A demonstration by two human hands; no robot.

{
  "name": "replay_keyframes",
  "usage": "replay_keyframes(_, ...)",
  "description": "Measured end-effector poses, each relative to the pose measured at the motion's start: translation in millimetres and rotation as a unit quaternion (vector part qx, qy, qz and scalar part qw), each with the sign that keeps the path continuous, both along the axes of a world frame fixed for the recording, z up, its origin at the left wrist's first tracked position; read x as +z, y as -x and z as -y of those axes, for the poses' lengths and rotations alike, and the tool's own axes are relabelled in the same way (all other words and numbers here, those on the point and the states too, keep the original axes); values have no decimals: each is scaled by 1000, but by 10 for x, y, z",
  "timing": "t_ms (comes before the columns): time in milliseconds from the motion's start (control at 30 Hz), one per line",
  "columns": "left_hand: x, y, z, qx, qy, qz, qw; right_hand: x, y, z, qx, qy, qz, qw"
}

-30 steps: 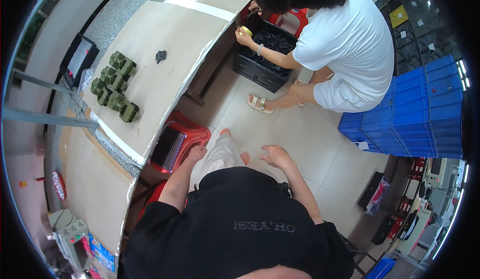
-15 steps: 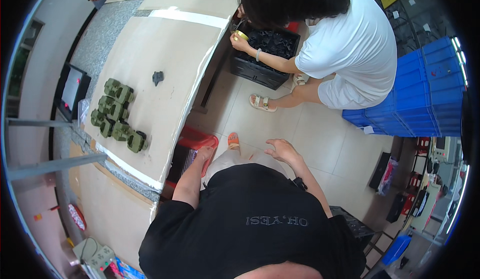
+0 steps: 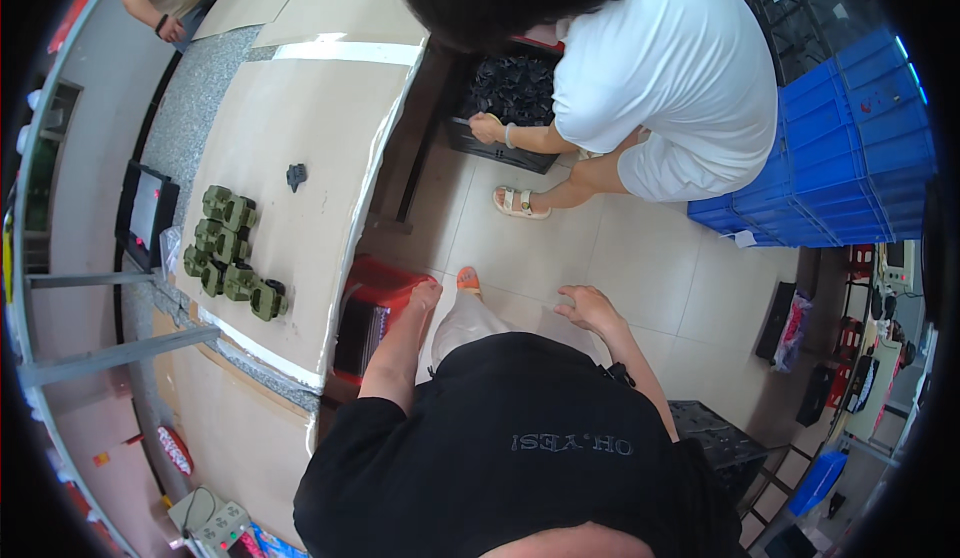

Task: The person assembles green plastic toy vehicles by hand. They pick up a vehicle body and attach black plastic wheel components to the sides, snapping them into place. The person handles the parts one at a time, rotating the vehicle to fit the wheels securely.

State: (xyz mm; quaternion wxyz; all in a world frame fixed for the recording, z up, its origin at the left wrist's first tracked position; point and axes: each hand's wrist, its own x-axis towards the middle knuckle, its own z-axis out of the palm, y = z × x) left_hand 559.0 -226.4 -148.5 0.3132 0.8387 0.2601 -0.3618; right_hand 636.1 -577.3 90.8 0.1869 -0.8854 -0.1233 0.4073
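Observation:
My left hand (image 3: 425, 295) is beside the rim of a red plastic container (image 3: 385, 273). Its fingers are too small and turned away to make out. On the other side, my right hand (image 3: 590, 308) hangs over the floor with its fingers apart and nothing in it. Several olive-green toy vehicles (image 3: 232, 243) stand grouped on the cardboard-covered table (image 3: 300, 118) to my left. A small dark grey part (image 3: 296, 176) lies apart from them, nearer the table's far side. Neither hand touches these things.
A person in white (image 3: 670, 68) bends over a black crate (image 3: 505, 148) of dark parts ahead. Blue stacked bins (image 3: 840, 158) stand at the right. A black crate (image 3: 715, 438) is close behind my right side. Grey metal bars (image 3: 120, 353) cross the table's left.
My view has shifted slightly. The person in white has leaned further over the crate, and the yellow roll in that person's hand is now mostly hidden. My hands remain low at my sides.

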Motion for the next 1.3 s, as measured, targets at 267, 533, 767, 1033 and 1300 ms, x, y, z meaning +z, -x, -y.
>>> replay_keyframes(267, 60, 296, 1031, 26, -12, 27, 999, -69, 103, 1378, -22, -19, 28, 999)
replay_keyframes(533, 194, 459, 2154, -1, -14, -5, 1000, -74, 315, 2718, -64, -1, 68, 996)
replay_keyframes(767, -498, 344, 2441, -144, 33, -16, 989, -232, 272, 3301, -101, -19, 51, 993)
replay_keyframes(1033, -536, -447, 3006, 35, 72, -108, 991, -284, -622, 3998, -105, -5, 52, 993)
replay_keyframes(1300, -1638, -469, 3267, -407, -3, 62, 911, -314, -2007, 4840, -68, -4, 72, 995)
